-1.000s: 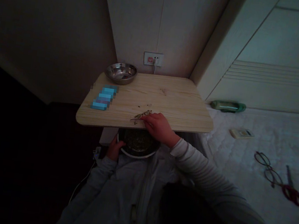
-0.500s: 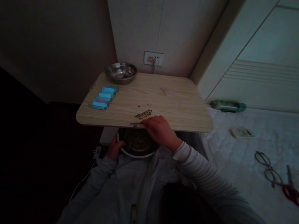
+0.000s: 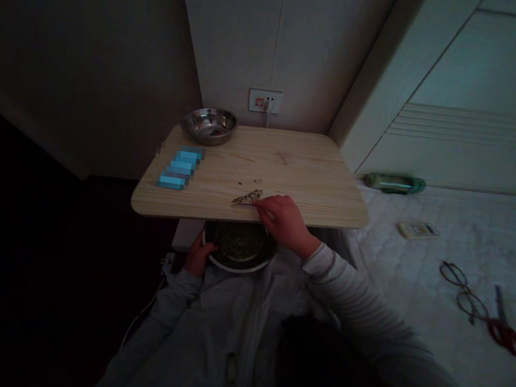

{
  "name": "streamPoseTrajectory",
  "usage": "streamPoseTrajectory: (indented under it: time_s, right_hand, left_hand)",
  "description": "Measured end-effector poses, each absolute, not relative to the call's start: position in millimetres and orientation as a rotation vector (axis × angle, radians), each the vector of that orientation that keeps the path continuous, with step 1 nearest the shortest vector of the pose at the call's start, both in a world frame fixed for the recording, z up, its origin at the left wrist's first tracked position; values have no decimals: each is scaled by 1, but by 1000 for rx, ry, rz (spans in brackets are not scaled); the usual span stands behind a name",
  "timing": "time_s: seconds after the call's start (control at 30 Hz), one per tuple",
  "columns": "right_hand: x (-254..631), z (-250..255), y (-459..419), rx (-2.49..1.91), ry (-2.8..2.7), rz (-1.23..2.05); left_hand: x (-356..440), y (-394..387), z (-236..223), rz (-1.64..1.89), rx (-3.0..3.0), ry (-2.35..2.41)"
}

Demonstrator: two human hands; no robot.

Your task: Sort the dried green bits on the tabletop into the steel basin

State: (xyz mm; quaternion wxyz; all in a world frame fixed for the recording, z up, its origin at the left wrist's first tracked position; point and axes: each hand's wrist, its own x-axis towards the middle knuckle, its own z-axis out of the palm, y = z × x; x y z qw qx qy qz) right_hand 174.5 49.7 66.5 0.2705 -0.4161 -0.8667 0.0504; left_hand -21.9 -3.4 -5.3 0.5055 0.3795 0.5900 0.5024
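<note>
My left hand is closed on the left rim of a steel bowl. It holds the bowl just under the near edge of the wooden table, and the bowl has dark seeds or grains in it. My right hand rests on the table's near edge with its fingers curled. A thin pale strip seems pinched in it, against a small heap of dark seeds. The light is dim and the strip is hard to make out.
An empty steel bowl stands at the table's far left, with a blue blurred object in front of it. A wall socket is behind. On the bed to the right lie a green bottle, a remote, glasses and red scissors.
My right hand drew back to the table's near edge over the bowl, then moved forward again to the seed heap. The left hand and the bowl stayed still.
</note>
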Motion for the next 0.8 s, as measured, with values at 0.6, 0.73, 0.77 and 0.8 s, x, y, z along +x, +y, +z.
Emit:
streamPoseTrajectory:
  time_s: [0.6,0.73,0.77,0.8]
  right_hand:
    - [207,56,125,-1367,-1621,493]
    - [209,54,132,-1317,-1494,747]
    - [208,52,131,-1301,-1501,805]
    - [207,50,131,-1289,-1515,848]
  left_hand:
    - [-21,-5,-7,1221,888,1445]
    - [-22,-4,-5,1179,891,1460]
    - [-22,-5,-3,1170,895,1462]
    - [-22,-5,-2,1165,900,1461]
